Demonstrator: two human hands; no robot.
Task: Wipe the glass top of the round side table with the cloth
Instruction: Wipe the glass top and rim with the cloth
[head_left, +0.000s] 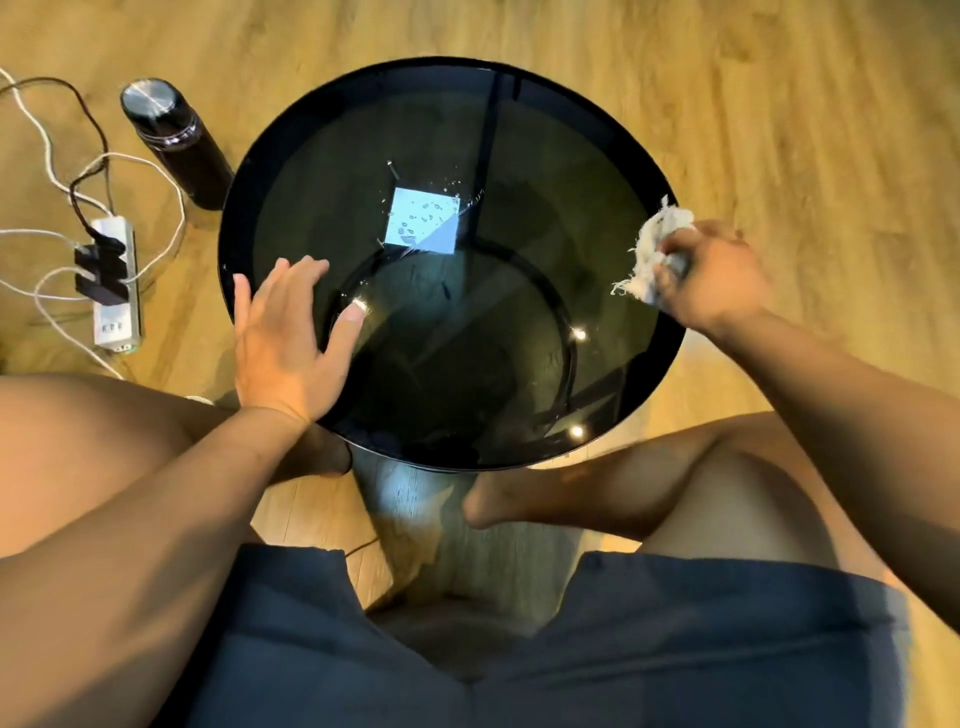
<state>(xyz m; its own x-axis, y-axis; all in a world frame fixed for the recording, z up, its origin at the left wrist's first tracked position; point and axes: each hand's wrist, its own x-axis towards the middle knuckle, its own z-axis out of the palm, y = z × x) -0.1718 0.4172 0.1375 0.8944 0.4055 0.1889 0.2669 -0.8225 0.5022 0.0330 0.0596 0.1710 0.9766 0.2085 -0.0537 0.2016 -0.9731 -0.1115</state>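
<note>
At the right rim of the round glass counter (519, 156), a frayed white cloth (649, 254) is gripped by the closed fingers of the right hand (711, 275). The left hand (285, 338) is laid flat on the left edge, fingers spread open. Water droplets (423, 215) are seen near the centre.

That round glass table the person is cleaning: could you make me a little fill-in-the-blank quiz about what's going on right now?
1. The right hand grips a crumpled white ____ at the table's edge.
2. The left hand lies open and flat on the ____ top.
3. A dark bottle stands on the wooden ____ beside the table.
4. Near the middle of the top, small water ____ glisten.

Missing words: cloth; glass; floor; droplets
</note>
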